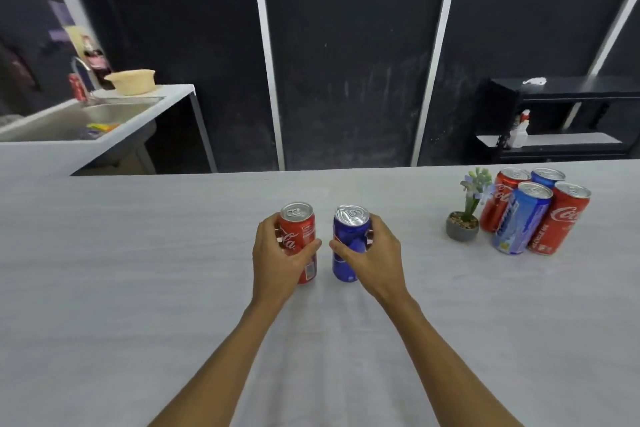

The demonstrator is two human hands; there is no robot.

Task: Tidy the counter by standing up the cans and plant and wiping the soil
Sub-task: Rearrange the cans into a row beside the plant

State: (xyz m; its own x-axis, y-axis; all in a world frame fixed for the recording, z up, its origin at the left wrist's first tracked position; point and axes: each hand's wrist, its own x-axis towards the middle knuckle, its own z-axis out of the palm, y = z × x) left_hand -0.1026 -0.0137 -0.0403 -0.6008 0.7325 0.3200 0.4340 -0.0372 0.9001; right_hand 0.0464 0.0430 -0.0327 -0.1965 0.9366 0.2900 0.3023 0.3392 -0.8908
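We wrap left fingers (309, 249) round red can (300, 235), right fingers (341, 248) round blue can (349, 236); pale desk (138, 270) beneath; sink (104, 111) far left.

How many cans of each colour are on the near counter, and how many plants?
Red cans: 3, one in the left hand
Blue cans: 3, one in the right hand
Potted plant: 1
Total: 7

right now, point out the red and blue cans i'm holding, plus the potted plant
held red can (302, 229): head view, on its upper label
held blue can (348, 229): head view, on its side below the lid
potted plant (462, 231): head view, on the grey pot's front
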